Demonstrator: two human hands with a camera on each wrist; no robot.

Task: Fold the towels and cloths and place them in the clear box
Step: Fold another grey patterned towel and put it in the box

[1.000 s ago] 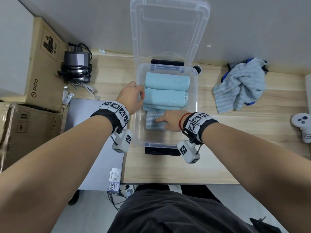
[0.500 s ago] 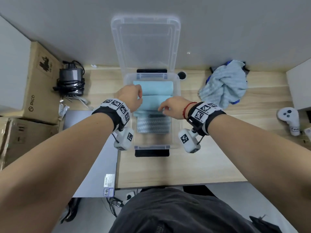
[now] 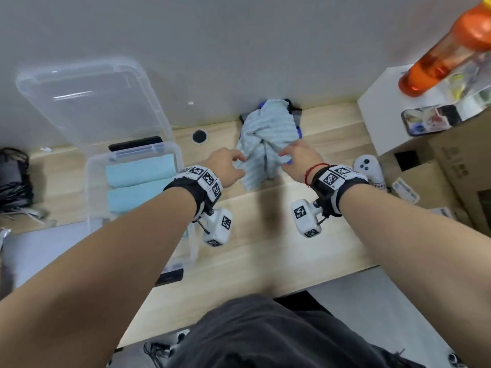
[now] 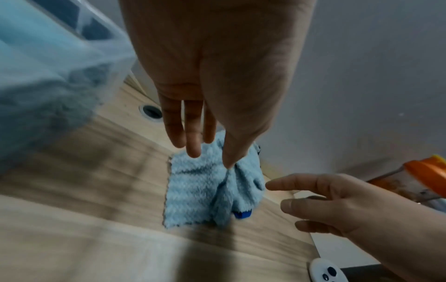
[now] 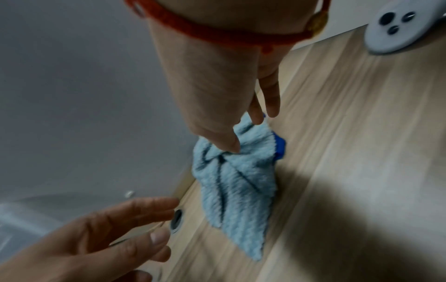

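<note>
A crumpled light-blue striped cloth (image 3: 265,144) lies on the wooden desk by the wall, with a dark-blue cloth (image 3: 299,131) showing under it. My left hand (image 3: 240,164) reaches its left side with straight fingers. My right hand (image 3: 285,156) reaches its right side, fingers spread. The left wrist view has the left hand (image 4: 210,158) just over the cloth (image 4: 200,190). In the right wrist view the right hand's fingertips (image 5: 233,147) touch the cloth (image 5: 236,190). Neither hand grips it. The clear box (image 3: 180,160) stands at the left with two folded teal towels (image 3: 140,168).
The box lid (image 3: 93,102) leans against the wall. A white controller (image 3: 368,168) lies right of the cloth, beside cardboard boxes (image 3: 451,168). An orange bottle (image 3: 446,49) and a phone (image 3: 430,119) sit at the far right. A cable hole (image 3: 199,136) is in the desk; black cables (image 3: 13,176) lie far left.
Both hands have come out of the clear box and moved right to the crumpled striped cloth. The head view has swung right with them.
</note>
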